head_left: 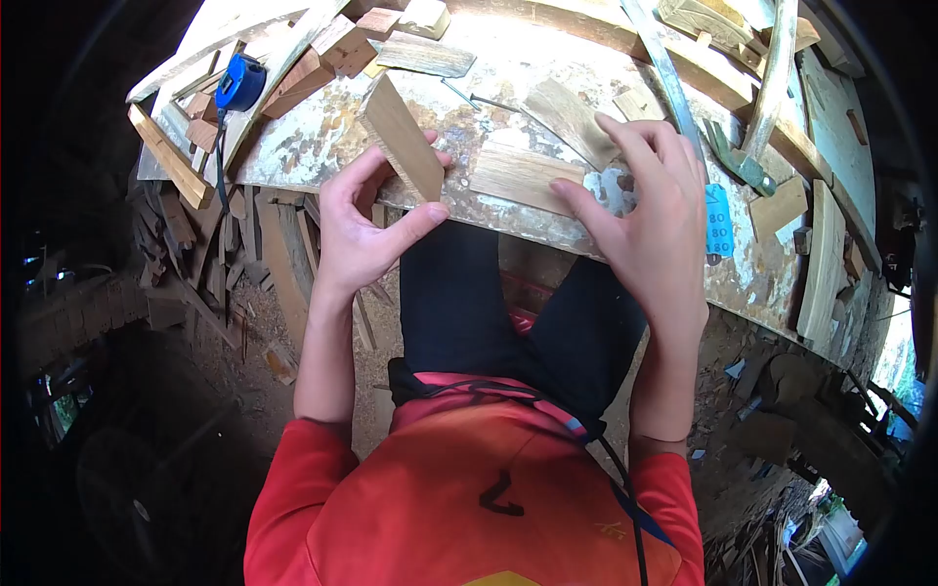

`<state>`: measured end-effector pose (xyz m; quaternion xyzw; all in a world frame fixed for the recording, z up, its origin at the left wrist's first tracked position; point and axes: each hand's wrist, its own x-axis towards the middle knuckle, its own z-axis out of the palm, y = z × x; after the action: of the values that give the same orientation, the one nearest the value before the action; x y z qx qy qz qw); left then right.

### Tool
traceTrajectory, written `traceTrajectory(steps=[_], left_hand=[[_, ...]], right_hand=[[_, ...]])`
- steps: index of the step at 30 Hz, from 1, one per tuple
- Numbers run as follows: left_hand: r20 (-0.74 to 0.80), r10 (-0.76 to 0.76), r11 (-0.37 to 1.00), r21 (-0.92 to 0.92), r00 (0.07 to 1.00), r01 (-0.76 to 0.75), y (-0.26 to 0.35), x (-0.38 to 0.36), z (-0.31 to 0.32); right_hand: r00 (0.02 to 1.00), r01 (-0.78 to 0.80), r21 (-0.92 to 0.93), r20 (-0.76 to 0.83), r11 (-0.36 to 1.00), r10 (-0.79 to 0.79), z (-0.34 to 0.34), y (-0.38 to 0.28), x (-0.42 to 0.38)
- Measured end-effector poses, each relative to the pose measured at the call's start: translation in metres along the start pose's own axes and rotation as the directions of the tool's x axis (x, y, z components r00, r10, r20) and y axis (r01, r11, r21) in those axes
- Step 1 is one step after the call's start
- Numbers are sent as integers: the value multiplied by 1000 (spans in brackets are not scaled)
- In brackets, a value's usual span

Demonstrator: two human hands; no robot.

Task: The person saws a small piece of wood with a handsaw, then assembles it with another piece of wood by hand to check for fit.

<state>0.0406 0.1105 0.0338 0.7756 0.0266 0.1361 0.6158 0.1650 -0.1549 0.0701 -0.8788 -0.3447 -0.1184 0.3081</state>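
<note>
"What's in the left hand (376,220) over there?"

"A wooden block (403,137), pinched between thumb and fingers and tipped up on a slant, just left of the flat board (526,176)."

"And where's that flat board?"

"Lying on the paint-spattered bench (322,117), between the two hands, near the front edge."

"Does the right hand (645,200) have hold of it?"

"Doesn't look like it. The fingers are spread and loosely curved, thumb tip at the board's right end. I can't tell from here if it's pressing."

"What else is around the flat board?"

"Just beyond it, a greyish plank (570,119) and some thin metal rods (489,103). Well off to the left, a blue tape measure (240,82). Over to the right, past the right hand, a hammer (745,168) and a blue tag (718,220)."
</note>
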Motion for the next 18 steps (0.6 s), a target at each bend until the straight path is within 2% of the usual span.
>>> traceTrajectory(steps=[3, 4, 7, 10, 13, 16, 18], left_hand=[[-14, -20, 1000, 4, 1000, 20, 4, -3, 1], [-8, -10, 1000, 9, 1000, 10, 4, -2, 1], [-11, -5, 1000, 1, 1000, 5, 1, -4, -1], [-24, -31, 999, -39, 999, 30, -1, -7, 0], [-20, -26, 999, -39, 999, 25, -3, -7, 0], [-13, -24, 999, -30, 1000, 23, 0, -6, -1], [-10, -30, 999, -24, 1000, 30, 1, -4, 0]], right_hand=[[978, 110, -43, 184, 993, -101, 8, -12, 3], [971, 146, -35, 196, 989, -136, 12, -13, 5], [965, 152, 16, 215, 988, -152, 16, -13, 5], [971, 163, 67, 164, 984, -172, 15, -12, 9], [996, 2, 210, 84, 978, -20, 7, -7, 9], [923, 4, 157, 379, 988, -64, -18, 10, 6], [919, 113, 120, 365, 986, -150, -16, 10, 6]])
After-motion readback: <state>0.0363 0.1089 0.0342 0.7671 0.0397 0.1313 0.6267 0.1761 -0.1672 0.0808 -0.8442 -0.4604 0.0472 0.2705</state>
